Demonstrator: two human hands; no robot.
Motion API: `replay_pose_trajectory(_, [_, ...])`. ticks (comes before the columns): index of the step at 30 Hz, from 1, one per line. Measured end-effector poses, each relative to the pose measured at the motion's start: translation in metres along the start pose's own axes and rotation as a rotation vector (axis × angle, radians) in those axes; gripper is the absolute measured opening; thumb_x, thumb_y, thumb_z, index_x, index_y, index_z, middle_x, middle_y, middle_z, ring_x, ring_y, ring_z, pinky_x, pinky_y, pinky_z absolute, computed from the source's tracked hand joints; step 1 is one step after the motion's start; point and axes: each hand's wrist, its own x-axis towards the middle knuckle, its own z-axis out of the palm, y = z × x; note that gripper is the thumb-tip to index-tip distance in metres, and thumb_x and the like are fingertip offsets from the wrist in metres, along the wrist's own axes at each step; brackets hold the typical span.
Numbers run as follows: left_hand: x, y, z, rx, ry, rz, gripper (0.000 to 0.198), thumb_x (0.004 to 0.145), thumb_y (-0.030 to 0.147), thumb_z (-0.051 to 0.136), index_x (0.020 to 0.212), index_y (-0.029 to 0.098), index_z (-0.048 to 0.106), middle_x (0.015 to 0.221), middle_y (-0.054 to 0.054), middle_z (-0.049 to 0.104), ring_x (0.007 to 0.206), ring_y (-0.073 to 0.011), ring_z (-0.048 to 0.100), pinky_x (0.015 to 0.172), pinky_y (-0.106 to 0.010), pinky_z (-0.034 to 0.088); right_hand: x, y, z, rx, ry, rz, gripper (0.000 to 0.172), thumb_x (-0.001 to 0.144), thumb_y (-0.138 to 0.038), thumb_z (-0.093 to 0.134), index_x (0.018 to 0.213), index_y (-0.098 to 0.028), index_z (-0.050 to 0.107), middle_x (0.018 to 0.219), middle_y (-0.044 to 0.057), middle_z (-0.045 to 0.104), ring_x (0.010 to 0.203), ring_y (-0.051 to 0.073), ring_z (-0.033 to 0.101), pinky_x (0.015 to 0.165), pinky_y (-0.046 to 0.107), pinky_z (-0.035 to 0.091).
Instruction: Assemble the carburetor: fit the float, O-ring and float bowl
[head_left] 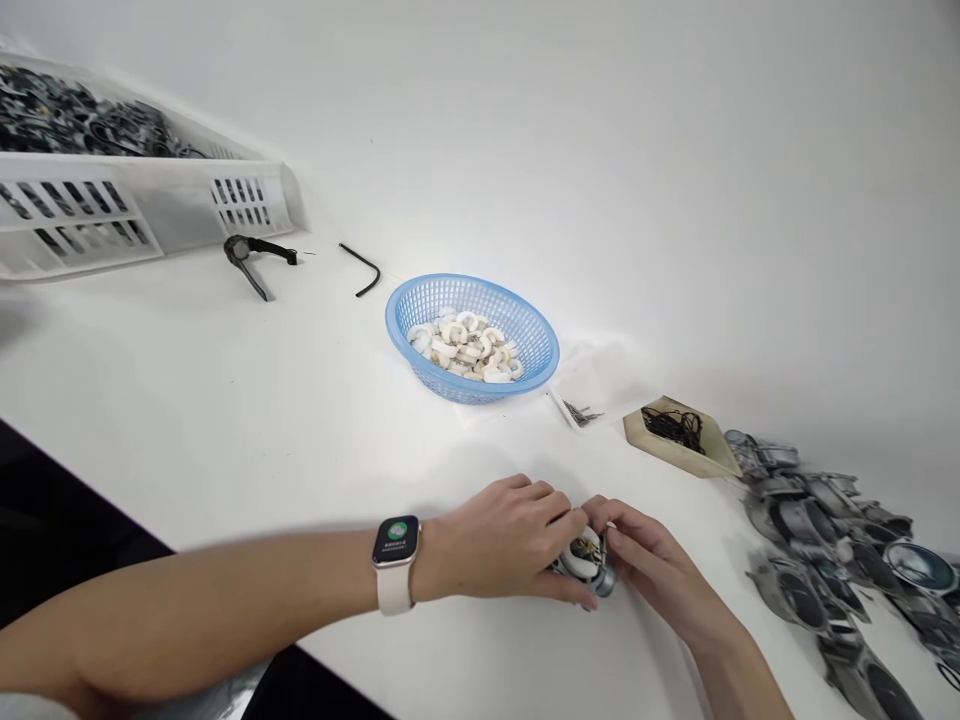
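My left hand [517, 540], with a watch [396, 545] on its wrist, is closed around a small grey metal housing [606, 580] low on the white table. A white C-shaped plastic piece [581, 560] sits inside the housing, with thin brassy parts in its middle. On the housing's right side, the thumb and fingers of my right hand [645, 555] are pinched together at its edge. Whether a small part lies between those fingertips is hidden. My left fingers cover the housing's far left side.
Beyond my hands stands a blue basket [401, 315] of white curved pieces. Right of it are a small tray of metal pins [581, 412] and a cream box [652, 450] of black bands. Grey housings [802, 520] pile at right. A white crate [180, 215], black clamp-like tool [259, 250] and bent rod [367, 270] lie left.
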Motion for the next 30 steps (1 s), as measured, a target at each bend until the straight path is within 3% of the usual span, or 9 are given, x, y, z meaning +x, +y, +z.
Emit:
replay_pose_trajectory(9, [0.001,0.001,-0.003,-0.05,-0.059,-0.049,0.063,0.094,0.074,0.042,0.108,0.014,0.059,0.092,-0.008,0.068,0.085,-0.0236,0.067,0.076,-0.035,0.052,0.002,0.004,0.008,0.078,0.029,-0.011,0.031,0.095,-0.05,0.061,0.083,-0.022,0.054,0.085,0.0,0.042,0.069,0.015,0.038,0.06,0.027,0.034])
replay_pose_trajectory(16, [0.001,0.0,-0.005,-0.114,-0.09,-0.07,0.061,0.092,0.074,0.047,0.112,0.017,0.058,0.094,-0.006,0.068,0.083,-0.0225,0.066,0.072,-0.034,0.05,0.004,0.013,0.001,0.065,-0.037,-0.059,0.029,0.097,-0.049,0.058,0.085,-0.022,0.053,0.088,0.001,0.04,0.073,0.017,0.039,0.065,0.028,0.035])
replay_pose_trajectory(30, [-0.002,0.003,-0.003,-0.092,-0.056,-0.027,0.061,0.092,0.075,0.045,0.113,0.018,0.056,0.096,-0.006,0.066,0.084,-0.0221,0.064,0.072,-0.035,0.048,-0.006,0.005,-0.007,-0.092,-0.025,-0.046,0.019,0.099,-0.042,0.057,0.094,-0.023,0.062,0.09,0.002,0.043,0.072,0.016,0.035,0.064,0.03,0.03])
